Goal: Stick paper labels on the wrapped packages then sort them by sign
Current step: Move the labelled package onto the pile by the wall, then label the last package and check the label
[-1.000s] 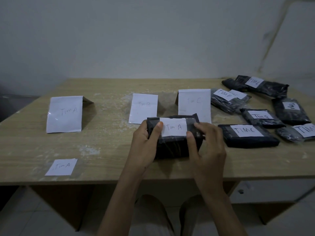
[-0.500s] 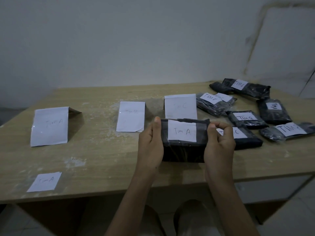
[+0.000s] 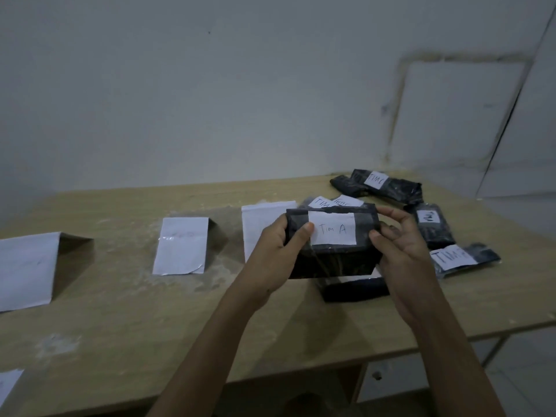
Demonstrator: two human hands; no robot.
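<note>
A black wrapped package [image 3: 331,261] with a white label [image 3: 332,231] reading "Tim A" is lifted above the table. My left hand [image 3: 278,251] grips its left end, thumb on the label's edge. Its right end is pinched by my right hand [image 3: 397,242]. Three folded paper signs stand on the table: one at the far left [image 3: 28,269], a middle one [image 3: 182,249], and a third [image 3: 258,230] partly hidden behind the package. Their writing is too faint to read.
Several labelled black packages lie at the table's right: one at the back [image 3: 388,185], one [image 3: 433,225], one [image 3: 463,257], and another below the held package [image 3: 355,288]. A loose paper label [image 3: 9,383] lies at the front left. The wooden table [image 3: 135,320] meets a wall behind.
Both hands have lifted the "Tim A" package higher off the table. The view has swung to the right, so the signs sit further left in the frame.
</note>
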